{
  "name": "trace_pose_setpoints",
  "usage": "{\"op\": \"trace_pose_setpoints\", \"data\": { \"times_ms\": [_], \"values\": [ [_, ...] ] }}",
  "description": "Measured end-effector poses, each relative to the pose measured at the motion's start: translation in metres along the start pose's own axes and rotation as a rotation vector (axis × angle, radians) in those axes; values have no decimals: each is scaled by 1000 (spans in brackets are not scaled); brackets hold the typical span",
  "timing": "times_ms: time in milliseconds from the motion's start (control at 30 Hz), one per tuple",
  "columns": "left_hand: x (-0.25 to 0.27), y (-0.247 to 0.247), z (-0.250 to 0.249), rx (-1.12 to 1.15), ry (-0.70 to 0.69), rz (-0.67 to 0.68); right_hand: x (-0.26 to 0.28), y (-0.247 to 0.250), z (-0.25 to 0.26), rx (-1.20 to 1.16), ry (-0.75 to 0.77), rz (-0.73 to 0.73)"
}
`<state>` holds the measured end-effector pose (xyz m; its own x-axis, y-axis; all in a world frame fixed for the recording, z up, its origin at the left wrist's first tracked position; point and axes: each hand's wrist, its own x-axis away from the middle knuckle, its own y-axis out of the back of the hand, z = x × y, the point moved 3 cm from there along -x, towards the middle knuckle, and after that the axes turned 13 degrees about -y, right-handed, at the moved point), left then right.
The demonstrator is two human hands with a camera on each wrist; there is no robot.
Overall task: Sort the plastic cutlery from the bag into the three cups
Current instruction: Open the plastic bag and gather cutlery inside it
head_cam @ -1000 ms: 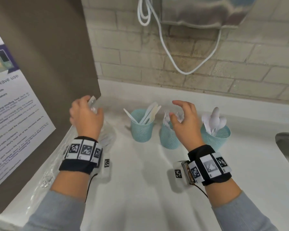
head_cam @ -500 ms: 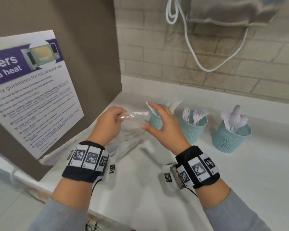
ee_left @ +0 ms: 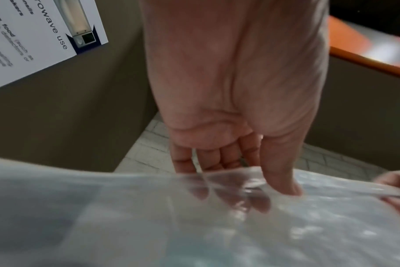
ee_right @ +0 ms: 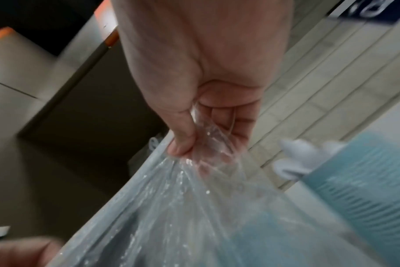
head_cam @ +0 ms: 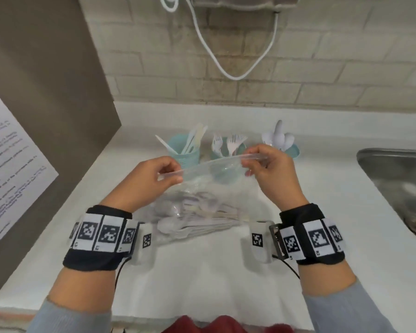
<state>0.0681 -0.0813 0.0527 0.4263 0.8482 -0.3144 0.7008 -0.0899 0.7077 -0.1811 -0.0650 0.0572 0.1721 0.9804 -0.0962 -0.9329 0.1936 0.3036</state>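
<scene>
A clear zip bag (head_cam: 202, 188) with white plastic cutlery (head_cam: 192, 219) in its lower part hangs between my hands over the white counter. My left hand (head_cam: 163, 175) pinches the left end of the bag's top strip (ee_left: 251, 182). At the right end, my right hand (head_cam: 257, 162) pinches the bag (ee_right: 194, 153) too. Behind the bag stand three teal cups: the left cup (head_cam: 185, 155) holds knives, the middle cup (head_cam: 220, 155) forks, the right cup (head_cam: 294, 149) spoons. The right cup (ee_right: 363, 177) shows close in the right wrist view.
A steel sink (head_cam: 399, 183) lies at the right. A brown panel with a microwave poster (head_cam: 10, 164) stands at the left. A white cord (head_cam: 226, 56) hangs on the brick wall behind. The counter's front edge (head_cam: 202, 320) runs close to my body.
My right hand has come from the cups to the bag's top strip and taken hold. Both hands have drawn the bag from the left corner to the middle and lifted its top.
</scene>
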Motion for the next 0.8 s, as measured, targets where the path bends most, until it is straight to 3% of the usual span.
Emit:
{"op": "trace_pose_setpoints", "data": {
  "times_ms": [200, 333, 433, 500, 567, 633, 800],
  "values": [
    [-1, -7, 33, -61, 113, 145, 4, 84, -41, 104, -149, -313],
    [-15, -17, 32, -34, 89, 7, 4, 101, -56, 431, -189, -428],
    [-24, -24, 21, 58, 33, -159, 1, 81, -41, 519, -20, -502],
    [-27, -27, 15, 133, -4, -222, -1, 51, -25, 477, 128, -399],
    [-30, -28, 16, 212, -9, -237, 0, 11, -11, 396, 183, -148],
    [-30, -28, 17, 281, -4, -210, 3, -30, -3, 384, 210, 16],
    [-23, -16, 19, 402, -20, -250, 1, -96, 10, 325, 245, 71]
  ]
}}
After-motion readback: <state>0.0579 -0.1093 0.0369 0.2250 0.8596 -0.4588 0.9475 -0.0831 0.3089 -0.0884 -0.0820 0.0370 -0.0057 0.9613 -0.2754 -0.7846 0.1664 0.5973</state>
